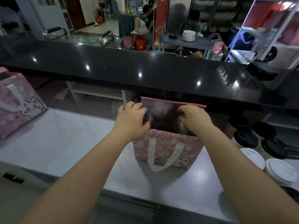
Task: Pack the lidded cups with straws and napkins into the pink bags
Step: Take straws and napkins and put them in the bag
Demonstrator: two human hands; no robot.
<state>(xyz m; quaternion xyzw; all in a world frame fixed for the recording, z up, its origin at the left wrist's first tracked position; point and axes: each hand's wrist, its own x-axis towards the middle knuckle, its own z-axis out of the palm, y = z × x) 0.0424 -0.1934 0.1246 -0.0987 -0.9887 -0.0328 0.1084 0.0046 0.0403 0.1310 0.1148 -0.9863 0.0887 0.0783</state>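
Observation:
A pink bag (168,151) with a cartoon cat and white handles stands upright on the white counter (64,143), its mouth held wide. My left hand (131,120) grips the left edge of the bag's mouth, and my right hand (194,120) grips the right edge. The inside of the bag is dark and shiny; what it holds I cannot make out. Several lidded cups stand at the right: black-lidded ones (246,139) further back, white-lidded ones (252,156) nearer. A second pink bag (16,107) stands at the far left.
A raised black countertop (145,68) runs across just behind the bag. A dark device (262,70) sits on it at the right. Beyond are a cart with stacked plates (188,35), a shelf unit (267,29) and seated people.

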